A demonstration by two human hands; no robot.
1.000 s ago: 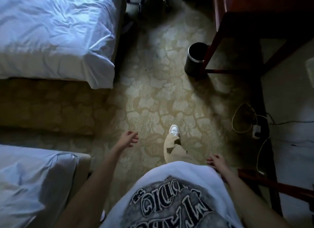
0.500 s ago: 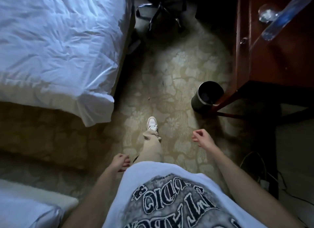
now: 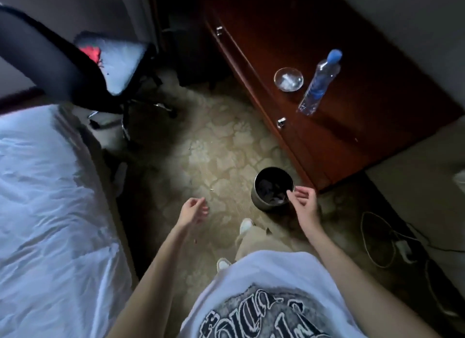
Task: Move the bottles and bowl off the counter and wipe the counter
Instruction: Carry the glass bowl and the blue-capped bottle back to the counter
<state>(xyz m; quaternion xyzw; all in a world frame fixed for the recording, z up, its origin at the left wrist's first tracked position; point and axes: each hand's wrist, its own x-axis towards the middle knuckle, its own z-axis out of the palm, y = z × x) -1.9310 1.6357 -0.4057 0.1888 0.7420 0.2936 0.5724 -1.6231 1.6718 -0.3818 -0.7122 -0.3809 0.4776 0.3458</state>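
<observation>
A dark red wooden counter stands at the upper right. On it sit a clear glass bowl and, just to its right, an upright plastic water bottle with a blue cap and blue label. My left hand hangs over the carpet, fingers loosely curled, holding nothing. My right hand is raised over the edge of a black bin, fingers loosely bent and empty. Both hands are well short of the counter.
A black round waste bin stands on the patterned carpet by the counter's near corner. A bed with white sheets fills the left. A black office chair stands at the upper left. Cables and a power adapter lie at the right.
I have walked forward and turned toward the counter, so the bowl and bottle now show fully. The bin is closer. Both hands have risen in front of me.
</observation>
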